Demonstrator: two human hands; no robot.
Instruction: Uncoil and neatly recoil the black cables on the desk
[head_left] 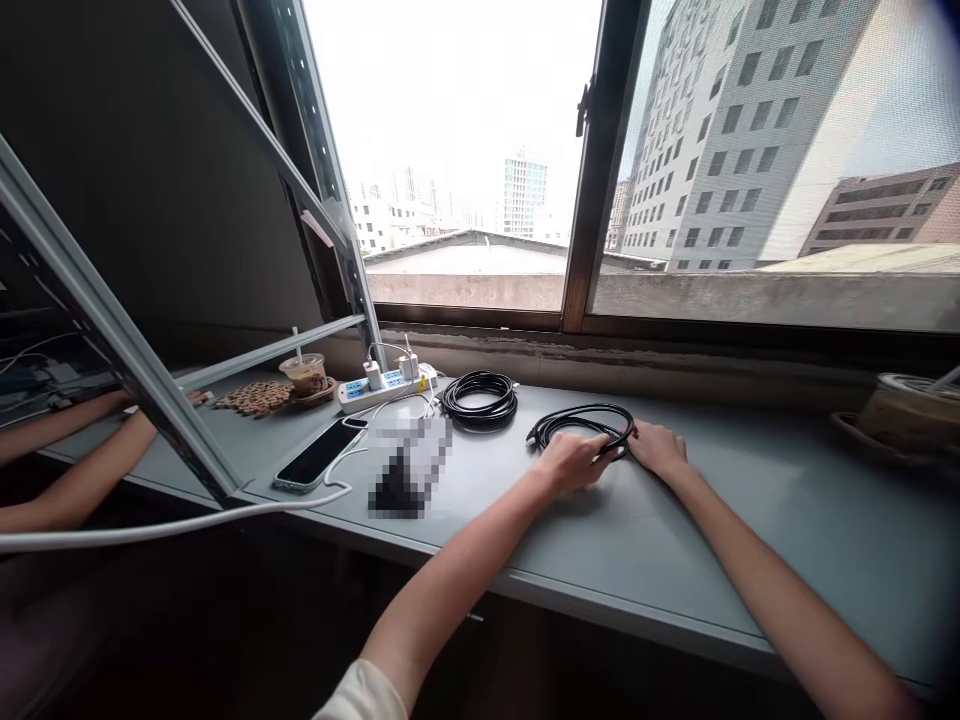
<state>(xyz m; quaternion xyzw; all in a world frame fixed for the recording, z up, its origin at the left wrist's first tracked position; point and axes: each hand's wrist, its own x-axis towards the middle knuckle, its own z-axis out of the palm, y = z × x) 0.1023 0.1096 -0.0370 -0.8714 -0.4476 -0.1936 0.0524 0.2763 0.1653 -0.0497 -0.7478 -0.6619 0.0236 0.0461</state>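
A loosely coiled black cable (581,421) lies on the grey table (750,540) before the window. My left hand (574,460) rests on its near side, fingers curled around the strands. My right hand (658,446) sits against the coil's right end, fingers closed on the cable there. A second, tighter black cable coil (480,398) lies to the left, untouched.
A white power strip (382,385) with plugged chargers, a phone (319,455) on a white lead, an iced drink cup (304,372) and a wooden trivet (253,397) sit at left. Metal shelf struts (120,330) cross the left. Another person's arms (67,455) reach in at far left. A bowl (900,420) stands at right.
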